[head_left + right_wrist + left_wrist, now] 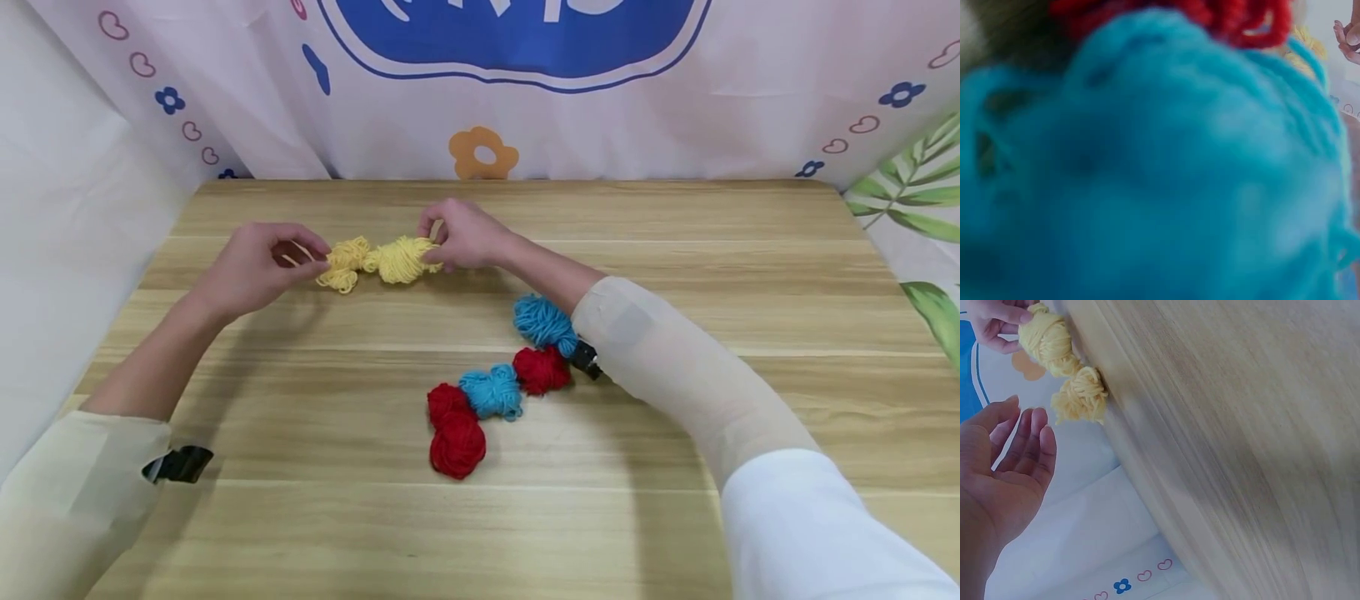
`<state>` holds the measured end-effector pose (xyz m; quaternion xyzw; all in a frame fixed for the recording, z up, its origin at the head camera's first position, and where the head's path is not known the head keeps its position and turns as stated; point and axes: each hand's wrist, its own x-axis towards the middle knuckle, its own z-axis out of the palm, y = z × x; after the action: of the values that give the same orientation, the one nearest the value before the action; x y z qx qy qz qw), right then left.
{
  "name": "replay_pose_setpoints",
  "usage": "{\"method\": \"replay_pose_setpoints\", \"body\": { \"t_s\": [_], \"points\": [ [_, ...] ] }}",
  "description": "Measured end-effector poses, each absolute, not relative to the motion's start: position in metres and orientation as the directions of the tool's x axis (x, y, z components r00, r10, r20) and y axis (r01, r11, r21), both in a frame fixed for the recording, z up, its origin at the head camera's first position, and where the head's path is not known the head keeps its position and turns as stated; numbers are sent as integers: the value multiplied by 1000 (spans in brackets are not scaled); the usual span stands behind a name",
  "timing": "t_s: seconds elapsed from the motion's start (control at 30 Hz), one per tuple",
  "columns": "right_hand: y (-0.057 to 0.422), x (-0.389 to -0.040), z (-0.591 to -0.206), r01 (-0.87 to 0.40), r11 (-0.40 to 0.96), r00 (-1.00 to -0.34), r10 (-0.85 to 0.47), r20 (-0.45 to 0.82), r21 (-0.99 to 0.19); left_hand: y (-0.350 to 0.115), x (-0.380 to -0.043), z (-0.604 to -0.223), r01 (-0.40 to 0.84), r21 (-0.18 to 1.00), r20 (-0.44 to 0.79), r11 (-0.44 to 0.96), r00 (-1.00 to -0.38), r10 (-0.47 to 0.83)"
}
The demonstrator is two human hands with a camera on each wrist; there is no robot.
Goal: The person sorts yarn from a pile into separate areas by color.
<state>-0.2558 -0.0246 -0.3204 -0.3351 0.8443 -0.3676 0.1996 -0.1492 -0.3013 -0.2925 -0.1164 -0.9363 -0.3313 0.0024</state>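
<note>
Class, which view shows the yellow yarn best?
The left wrist view: there the yellow yarn appears largest, its strands distinct. The head view shows it smaller; the right wrist view, only a small piece behind blue yarn.

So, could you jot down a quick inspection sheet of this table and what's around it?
Surface: table with a wood-grain top.
Job's things: yellow yarn, two lumps end to end, between the hands; red yarn and blue yarn in a bent row, nearer the person.
Clutter: nothing seen.
Left hand: relaxed, close by the yellow yarn's left end.
Right hand: at the yellow yarn's right end; whether it pinches is unclear.
Cables: nothing seen.
Surroundings: printed cloth behind the table.
</note>
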Motion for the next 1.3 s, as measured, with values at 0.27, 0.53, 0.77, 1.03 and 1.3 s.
{"method": "replay_pose_setpoints", "body": {
  "t_s": [0.27, 0.53, 0.77, 1.03, 1.3],
  "points": [
    [-26, -259, -326, -431, 523, -697, -711, -98, -735, -297, -144, -291, 220, 626, 73, 748, -972, 225],
    [-28, -258, -326, -466, 543, -692, -715, -94, -699, -293, -144, -292, 277, 631, 97, 724, -955, 281],
    [-25, -258, -325, -455, 533, -680, -725, -108, -714, -290, -145, -295, 318, 626, 117, 712, -941, 318],
    [-17, -257, -322, -433, 506, -670, -734, -108, -746, -284, -142, -295, 316, 616, 106, 721, -941, 321],
    [-9, -252, -320, -464, 488, -668, -741, -70, -740, -275, -138, -294, 331, 617, 104, 714, -934, 342]
  ]
}}
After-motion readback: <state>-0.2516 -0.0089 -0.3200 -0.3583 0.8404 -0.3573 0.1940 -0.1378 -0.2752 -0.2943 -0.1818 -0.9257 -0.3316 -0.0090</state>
